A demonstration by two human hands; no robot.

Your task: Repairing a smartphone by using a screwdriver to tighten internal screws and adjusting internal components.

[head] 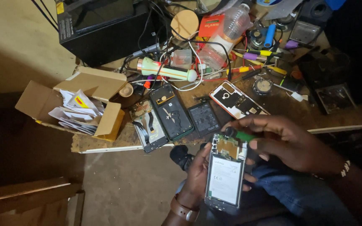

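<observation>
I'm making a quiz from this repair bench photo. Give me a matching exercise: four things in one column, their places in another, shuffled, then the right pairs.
Things:
1. opened phone
2. screwdriver
3. torch
4. cardboard box

Places:
A. at the bench's left edge, flaps open, papers inside
B. in the left hand, over the lap
C. lying among cables at the back of the bench
D. in the right hand, tip at the phone's top end

Pairs: 1-B, 2-D, 3-C, 4-A
</observation>
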